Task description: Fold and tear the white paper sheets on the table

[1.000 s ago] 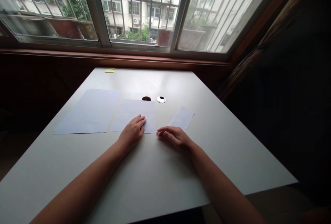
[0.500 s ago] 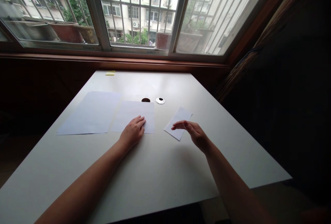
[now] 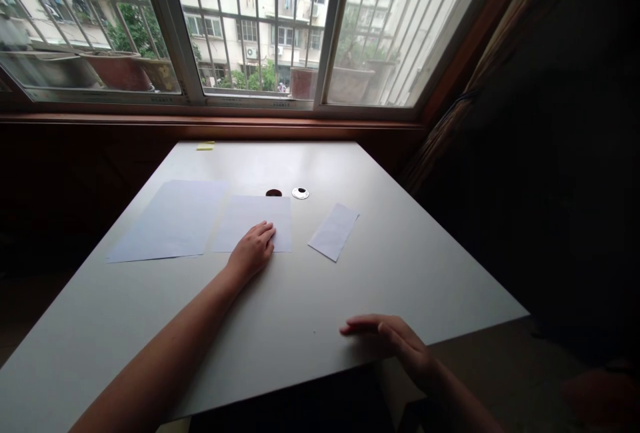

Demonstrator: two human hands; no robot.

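Observation:
My left hand (image 3: 254, 245) lies flat on a square sheet of white paper (image 3: 240, 216) in the middle of the table, fingers stretched out and holding nothing. To the right of that sheet is a smaller, narrow piece of white paper (image 3: 334, 232), set at a slant, with nothing touching it. Close to the table's front edge my right hand (image 3: 387, 338) hovers with its fingers extended and no object in it. Larger white sheets (image 3: 170, 220) lie on the left, beside the square one.
The white table (image 3: 280, 326) reaches to the window sill. A round hole (image 3: 273, 193) and a silver ring (image 3: 301, 193) sit behind the papers. Yellow sticky notes (image 3: 205, 146) lie at the far edge. A dark curtain (image 3: 450, 126) hangs at the right.
My right hand has moved from above the narrow paper toward me, to the table's front edge. My left hand stays on the square sheet. The view has shifted slightly.

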